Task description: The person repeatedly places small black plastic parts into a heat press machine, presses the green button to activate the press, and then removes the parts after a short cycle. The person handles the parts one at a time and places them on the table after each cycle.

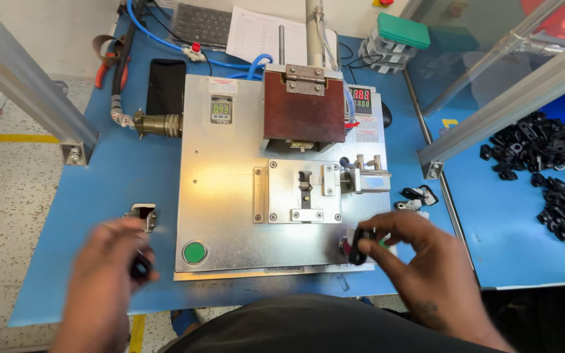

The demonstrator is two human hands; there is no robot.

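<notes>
- Two small black parts are in our hands: our right hand [420,261] pinches a black plastic clip [359,246] between thumb and fingertips, just over the lower right corner of the metal fixture plate [230,202].
- We see that clip as dark, glossy and roughly ring-shaped (its finer detail is too small to tell); its long axis stands about upright in the view, tilted a little.
- Our left hand [109,274] is blurred; its fingers curl around a small dark part [141,267] near the front left of the plate, and we cannot tell which way that part points.
- On the plate we find a green round button [194,252] at the front left, a small metal nest block [305,193] in the middle, and a hinged brown block [304,106] behind it with two small digital displays at its sides.
- A red button sits under the clip, mostly hidden by our fingers.
- We work at a blue table [93,216], with a small metal bracket [142,216] lying just left of the plate and a black phone [165,85] further back.
- Blue hoses [158,40] and a brass connector [158,123] run in at the back left.
- Beyond an aluminium frame bar, a heap of black clips [547,170] lies on the neighbouring blue surface to the right.
- Speckled floor shows at the left, with a yellow line.
</notes>
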